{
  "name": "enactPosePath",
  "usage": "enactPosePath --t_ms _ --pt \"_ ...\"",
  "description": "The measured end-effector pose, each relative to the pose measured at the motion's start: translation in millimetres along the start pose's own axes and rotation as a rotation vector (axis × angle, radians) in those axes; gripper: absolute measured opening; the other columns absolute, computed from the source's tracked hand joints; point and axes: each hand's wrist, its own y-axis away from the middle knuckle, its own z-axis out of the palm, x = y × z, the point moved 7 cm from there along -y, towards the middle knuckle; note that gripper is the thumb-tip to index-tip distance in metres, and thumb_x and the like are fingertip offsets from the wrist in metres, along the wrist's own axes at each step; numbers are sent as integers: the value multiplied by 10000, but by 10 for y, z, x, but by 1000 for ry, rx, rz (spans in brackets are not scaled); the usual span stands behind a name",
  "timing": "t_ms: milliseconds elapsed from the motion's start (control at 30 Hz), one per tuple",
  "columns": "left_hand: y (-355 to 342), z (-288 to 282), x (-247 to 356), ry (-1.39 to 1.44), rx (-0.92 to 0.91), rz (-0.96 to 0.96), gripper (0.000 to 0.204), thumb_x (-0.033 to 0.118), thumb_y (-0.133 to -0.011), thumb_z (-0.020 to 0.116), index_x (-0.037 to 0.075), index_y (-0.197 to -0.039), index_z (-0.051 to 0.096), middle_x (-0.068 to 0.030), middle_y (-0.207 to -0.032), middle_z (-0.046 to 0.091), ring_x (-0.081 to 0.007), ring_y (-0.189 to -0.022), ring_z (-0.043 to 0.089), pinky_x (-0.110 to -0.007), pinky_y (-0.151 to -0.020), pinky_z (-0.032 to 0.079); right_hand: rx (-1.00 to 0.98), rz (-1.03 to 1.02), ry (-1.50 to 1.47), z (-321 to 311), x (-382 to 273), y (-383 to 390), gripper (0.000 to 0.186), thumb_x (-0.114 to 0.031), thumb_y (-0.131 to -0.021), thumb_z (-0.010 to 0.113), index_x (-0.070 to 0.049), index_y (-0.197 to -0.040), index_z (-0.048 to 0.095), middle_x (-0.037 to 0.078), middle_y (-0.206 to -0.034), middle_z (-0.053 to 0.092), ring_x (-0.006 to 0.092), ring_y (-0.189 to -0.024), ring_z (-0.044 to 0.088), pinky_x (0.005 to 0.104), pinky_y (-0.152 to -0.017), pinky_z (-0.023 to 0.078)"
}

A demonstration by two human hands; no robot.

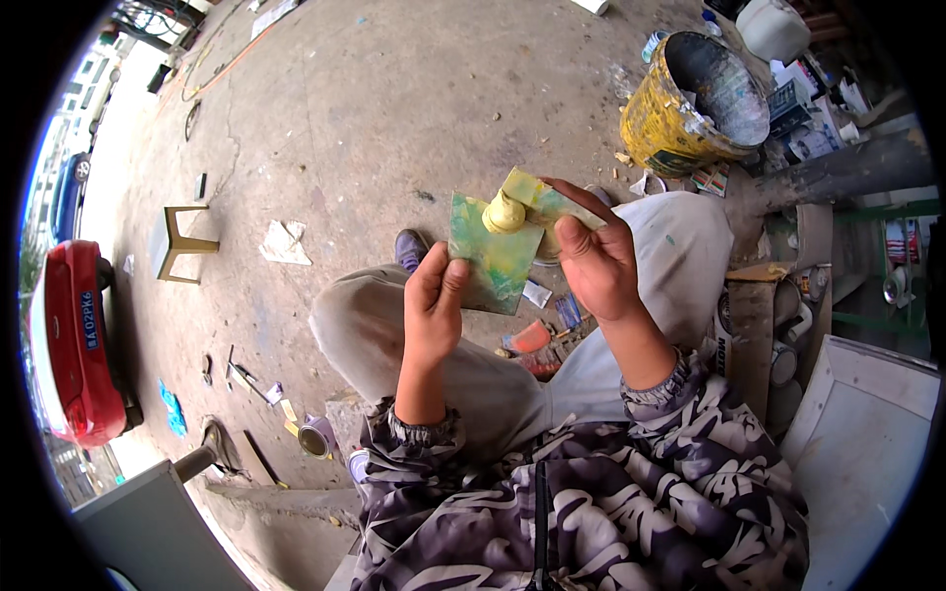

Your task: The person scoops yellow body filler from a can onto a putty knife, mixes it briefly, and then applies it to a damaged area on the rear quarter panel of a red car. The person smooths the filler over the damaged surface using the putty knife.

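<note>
Left hand [434, 295] and right hand [596, 264] both occupied

Well left of the left fingers, a glossy red car [79, 345] is seen. Nearer on that side, a small tan-legged stool [173, 242] is noted, then a crumpled sheet of white paper [286, 243]. A thin, flat, square board smeared green and yellow [483, 268] is pinched at its left edge between left thumb and fingers. Above and right of those fingers, a rounded lump of pale-yellow paste [506, 214] is borne at the board's upper part. The paste is met by a narrow, flat, green-and-yellow strip [547, 200], grasped by the right thumb and fingers. The material of board and strip cannot be told. Beyond the right fingers, farther right, a round, paint-crusted yellow bucket [650, 123] is seen, well apart.
</note>
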Motion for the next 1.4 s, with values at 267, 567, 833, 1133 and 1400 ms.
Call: enactPosePath --t_ms 267,567,833,1133,1400 --pt "-18 -53 125 -219 125 142 228 157 -1001 520 40 -821 442 45 -660 328 -27 -657 276 -201 -530 245 284 -57 446 -252 339 238 281 -119 -960 544 11 -1203 602 126 -1124 638 196 -1011 604 298 -872 461" --pt "-74 49 392 -854 289 239 89 64 -927 553 53 -1010 584 -172 -629 537 -306 -506 505 -319 -487 413 159 -273 617 305 312 282 303 41 -888 529 -17 -1170 622 157 -1096 645 314 -970 642 336 -806 508" --pt "-21 -5 368 -810 307 333 181 -3 -875 559 66 -1038 598 -178 -689 594 -352 -597 616 -374 -517 465 247 -203 545 42 115 150 255 -68 -952 500 4 -1161 627 153 -1074 658 267 -966 639 347 -863 476" --pt "-42 -76 401 -759 343 308 205 -20 -855 575 59 -1041 611 -169 -697 607 -339 -623 636 -357 -540 480 84 -115 554 251 250 241 237 -61 -938 513 7 -1134 627 153 -1053 660 271 -981 637 337 -858 476" --pt "-7 -37 411 -747 272 411 185 -17 -856 588 54 -1023 626 -168 -661 579 -325 -599 624 -345 -522 458 148 -249 548 196 1 71 260 -49 -936 504 -5 -1158 633 153 -1046 663 265 -965 637 326 -855 475"
